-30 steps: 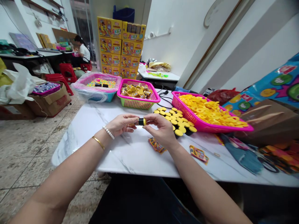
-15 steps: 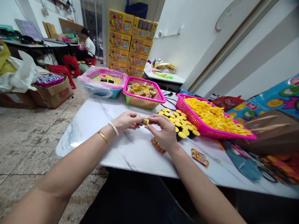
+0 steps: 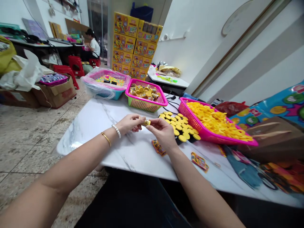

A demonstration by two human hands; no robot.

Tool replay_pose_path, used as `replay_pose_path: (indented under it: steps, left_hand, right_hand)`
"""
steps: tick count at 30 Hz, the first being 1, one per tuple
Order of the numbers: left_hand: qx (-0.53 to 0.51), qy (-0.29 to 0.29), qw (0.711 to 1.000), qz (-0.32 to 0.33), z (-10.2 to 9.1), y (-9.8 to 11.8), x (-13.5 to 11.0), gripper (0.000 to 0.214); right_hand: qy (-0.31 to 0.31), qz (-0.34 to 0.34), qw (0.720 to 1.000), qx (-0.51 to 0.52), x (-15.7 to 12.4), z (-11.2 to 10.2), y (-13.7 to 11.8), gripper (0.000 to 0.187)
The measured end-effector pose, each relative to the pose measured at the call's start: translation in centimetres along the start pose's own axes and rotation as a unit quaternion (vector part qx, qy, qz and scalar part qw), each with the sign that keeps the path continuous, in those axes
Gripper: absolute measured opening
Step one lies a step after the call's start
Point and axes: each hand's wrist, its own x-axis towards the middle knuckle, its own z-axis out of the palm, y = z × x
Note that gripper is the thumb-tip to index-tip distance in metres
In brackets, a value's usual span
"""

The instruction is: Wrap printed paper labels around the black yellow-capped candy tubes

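Between both hands, above the white marbled table (image 3: 118, 148), is a small cylindrical container (image 3: 146, 122) with a yellow end. My left hand (image 3: 131, 123), wearing a bead bracelet, pinches it from the left. The fingers of my right hand (image 3: 162, 130) close on its yellow end. Fingers cover much of the container. Close by my right hand stand several yellow-topped pieces (image 3: 180, 125) in a dark holder. Colourful printed labels or cards (image 3: 158, 147) lie partly under that hand, and another small pile (image 3: 199, 161) lies beside my right forearm.
A pink-and-green basket (image 3: 147, 103) holds similar yellow containers. To its left, a plastic-lined basin (image 3: 102, 91) holds colourful small pellets. On the right, a pink basket (image 3: 197, 122) is heaped with yellow plastic parts. Yellow cartons (image 3: 135, 47) are stacked behind; a person (image 3: 93, 47) sits far left.
The container has turned slightly in my hands, and my right fingers sit closer around its yellow end. The whole view has shifted a little.
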Motion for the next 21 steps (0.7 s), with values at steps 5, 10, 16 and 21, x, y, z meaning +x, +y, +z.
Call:
replay_pose_path:
  steps: [5,10,16,21]
  left_hand:
    - [-0.020,-0.022,0.992,-0.124,-0.12,-0.16,-0.15,0.050]
    - [-0.089,-0.032,0.991,-0.094,-0.04,-0.07,-0.11,0.043]
    - [-0.040,0.002,0.998,-0.057,-0.04,0.01,-0.01,0.030]
    - [-0.042,0.026,0.996,-0.071,0.33,0.10,-0.03,0.032]
  right_hand:
    - [0.002,-0.199,0.964,-0.177,-0.43,-0.14,0.03,0.011]
    - [-0.018,-0.090,0.994,-0.054,0.08,-0.36,0.68,0.027]
    - [-0.022,0.067,0.997,0.020,0.29,-0.83,0.22,0.035]
    - [-0.023,0.061,0.997,0.030,0.04,-0.57,0.10,0.037]
